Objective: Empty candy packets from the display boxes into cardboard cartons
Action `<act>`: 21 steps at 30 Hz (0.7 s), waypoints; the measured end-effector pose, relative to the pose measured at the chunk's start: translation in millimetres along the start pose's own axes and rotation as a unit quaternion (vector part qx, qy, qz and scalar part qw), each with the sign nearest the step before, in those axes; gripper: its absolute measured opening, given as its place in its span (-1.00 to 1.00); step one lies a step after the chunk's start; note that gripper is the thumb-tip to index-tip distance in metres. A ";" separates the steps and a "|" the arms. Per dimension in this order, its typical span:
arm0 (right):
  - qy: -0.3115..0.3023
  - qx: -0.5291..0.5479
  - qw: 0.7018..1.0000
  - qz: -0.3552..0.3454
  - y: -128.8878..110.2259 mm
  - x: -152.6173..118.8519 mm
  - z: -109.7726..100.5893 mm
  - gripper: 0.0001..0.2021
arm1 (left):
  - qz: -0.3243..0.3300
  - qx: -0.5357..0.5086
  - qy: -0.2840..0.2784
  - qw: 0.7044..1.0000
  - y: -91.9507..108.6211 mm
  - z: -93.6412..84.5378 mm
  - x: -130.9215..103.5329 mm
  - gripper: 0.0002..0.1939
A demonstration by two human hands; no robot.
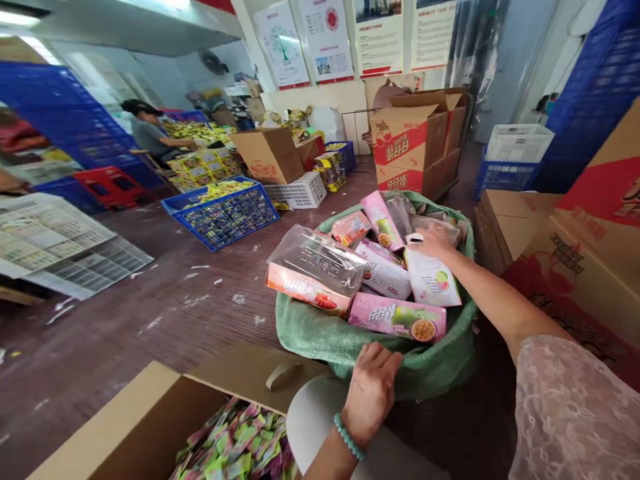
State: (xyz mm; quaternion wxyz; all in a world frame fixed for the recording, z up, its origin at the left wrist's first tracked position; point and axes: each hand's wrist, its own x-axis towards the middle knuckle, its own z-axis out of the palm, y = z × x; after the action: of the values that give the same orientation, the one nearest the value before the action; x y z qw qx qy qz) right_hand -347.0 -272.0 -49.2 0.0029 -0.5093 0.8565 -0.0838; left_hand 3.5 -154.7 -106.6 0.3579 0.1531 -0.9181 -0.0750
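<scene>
On sack rim (320, 337): L hand (371, 390); pkg writing unreadable.

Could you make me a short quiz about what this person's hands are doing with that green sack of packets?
1. True or false: the left hand grips the near rim of the green sack.
2. What does the right hand rest on? A) a white packet B) the blue crate C) a poster
3. Fill in: the open carton at bottom left holds many small ____.

Key:
1. True.
2. A: it lies on a white packet atop the pile in the sack.
3. Sachets, pink and green.
</scene>
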 end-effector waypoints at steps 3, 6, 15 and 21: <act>-0.013 -0.064 0.998 0.006 13.7 -7.1 49.4 -0.37 | 0.003 -0.020 -0.018 1.000 0.9 16.7 -8.1 -0.70; 0.002 -0.098 0.995 0.004 22.4 -16.4 70.1 -0.43 | -0.001 -0.027 -0.028 0.999 3.4 27.8 -11.5 -0.75; 0.189 0.028 0.979 -0.069 37.7 -28.5 20.7 -0.51 | -0.108 -0.086 0.031 0.990 -20.0 -55.4 -37.3 -0.79; 0.433 0.209 0.849 -0.219 1.5 -97.1 12.1 -0.63 | -0.465 0.000 0.154 0.872 -61.8 -133.2 -129.3 -0.72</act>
State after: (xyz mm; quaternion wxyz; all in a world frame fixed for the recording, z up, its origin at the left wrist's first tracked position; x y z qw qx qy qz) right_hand -300.5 -188.2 -69.1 -0.2801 -0.5833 0.5994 -0.4713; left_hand 198.3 -173.3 -106.3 0.4185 0.5722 -0.6739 -0.2081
